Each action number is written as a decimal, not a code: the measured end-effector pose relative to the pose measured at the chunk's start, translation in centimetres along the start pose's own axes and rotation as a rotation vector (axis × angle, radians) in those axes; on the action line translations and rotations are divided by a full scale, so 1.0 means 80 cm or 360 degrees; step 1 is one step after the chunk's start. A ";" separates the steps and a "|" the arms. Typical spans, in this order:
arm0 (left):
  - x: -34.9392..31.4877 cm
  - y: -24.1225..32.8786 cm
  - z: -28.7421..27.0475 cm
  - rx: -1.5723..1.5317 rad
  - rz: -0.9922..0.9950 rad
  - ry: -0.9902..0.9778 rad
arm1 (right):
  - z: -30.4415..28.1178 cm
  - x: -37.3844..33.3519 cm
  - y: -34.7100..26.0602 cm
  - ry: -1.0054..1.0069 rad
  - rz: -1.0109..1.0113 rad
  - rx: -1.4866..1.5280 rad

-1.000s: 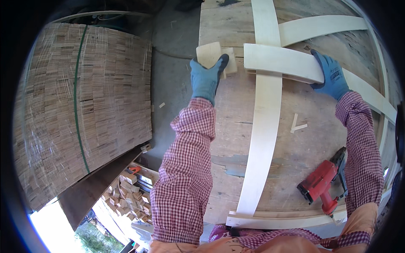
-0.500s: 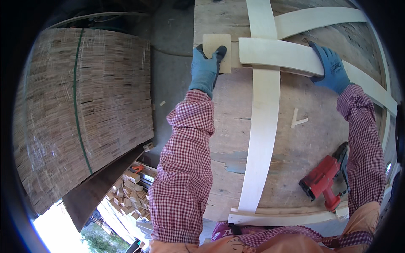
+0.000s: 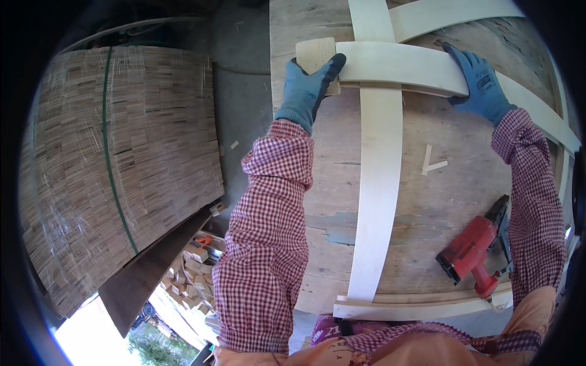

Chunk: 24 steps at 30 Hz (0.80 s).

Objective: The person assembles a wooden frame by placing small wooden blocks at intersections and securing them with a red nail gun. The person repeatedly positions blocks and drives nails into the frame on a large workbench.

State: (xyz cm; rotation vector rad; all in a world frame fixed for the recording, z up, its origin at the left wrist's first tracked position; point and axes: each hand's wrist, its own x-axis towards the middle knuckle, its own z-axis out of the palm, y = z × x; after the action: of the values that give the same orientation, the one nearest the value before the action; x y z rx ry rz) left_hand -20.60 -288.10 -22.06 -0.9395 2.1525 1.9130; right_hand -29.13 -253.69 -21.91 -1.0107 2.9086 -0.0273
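Observation:
My left hand [image 3: 306, 88], in a blue work glove, grips a small flat wooden block [image 3: 316, 52]. Its thumb lies along the block's right side, beside the left end of a pale wooden slat [image 3: 400, 64]. Block and slat end appear to touch. Around the other end of that slat, my gloved right hand [image 3: 481, 86] is closed. The slat lies crosswise over a long upright slat [image 3: 379, 189] on the worn plywood tabletop [image 3: 329, 195]. A red nail gun [image 3: 469, 249] rests on the tabletop near my right forearm.
Two thin wood scraps [image 3: 430, 162] lie right of the long slat. Wooden strips [image 3: 421, 306] run along the near table edge. Another slat [image 3: 455, 17] curves across the far side. At left stands a large strapped wood stack [image 3: 159, 134], with cut blocks [image 3: 190, 280] below it.
My left hand has moved the wooden block right, closing the gap to the slat's left end. The slat has shifted slightly left and farther away in the picture. My right hand keeps its hold.

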 end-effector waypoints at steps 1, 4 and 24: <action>0.001 -0.002 -0.001 0.0046 0.0021 -0.0002 | -0.001 0.001 -0.001 -0.0003 0.0002 0.0006; 0.003 -0.005 -0.002 0.0162 0.0062 0.0002 | -0.005 0.002 -0.006 -0.0003 -0.0016 0.0032; 0.003 0.009 -0.003 0.0189 0.0004 -0.0076 | 0.015 -0.077 -0.169 -0.0344 -0.0130 0.1189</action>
State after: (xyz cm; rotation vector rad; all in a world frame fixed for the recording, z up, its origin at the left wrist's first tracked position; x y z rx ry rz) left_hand -21.06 -288.39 -21.47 -0.8613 2.2126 1.7673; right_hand -15.84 -260.49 -22.26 -0.9016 2.3265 -0.8690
